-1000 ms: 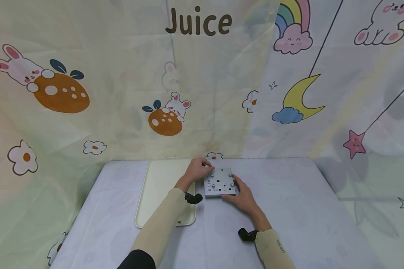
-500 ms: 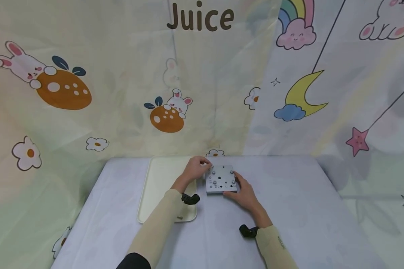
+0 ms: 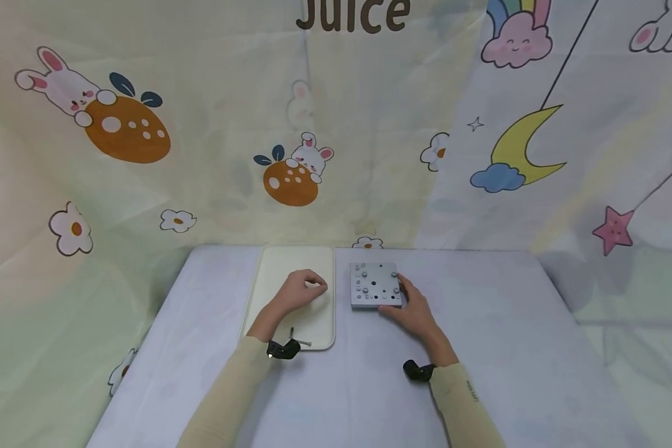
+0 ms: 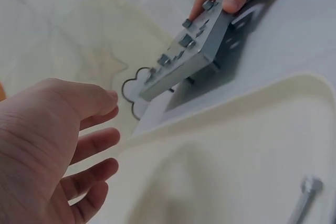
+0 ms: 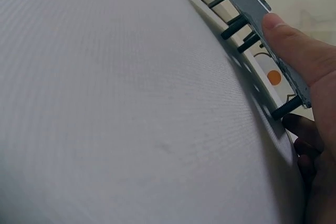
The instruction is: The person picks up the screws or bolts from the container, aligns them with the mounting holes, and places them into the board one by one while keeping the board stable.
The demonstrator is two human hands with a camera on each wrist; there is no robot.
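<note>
The right hand (image 3: 417, 311) gripped the metal plate (image 3: 379, 287) at its near right corner, thumb against the near edge and fingers at the right edge. The plate lay to the left of that hand, over the bench (image 3: 364, 379), and beyond and to the right of the left hand (image 3: 299, 289). Bolts (image 4: 186, 40) stood in its upper face, and threaded shanks (image 5: 236, 27) projected below it. Whether the shank ends touched the bench could not be determined.

The left hand was held over the cream tray (image 3: 291, 261), well apart from the plate. Its fingers were loosely bent with gaps between them, and no object was seen in its grasp. Two loose bolts (image 3: 304, 343) lay in the tray, on the near side of the left hand. Dark wrist devices (image 3: 283, 349) were worn behind both hands, next to beige sleeves (image 3: 224, 392). A printed cloth backdrop (image 3: 213, 155) hung beyond the hands.
</note>
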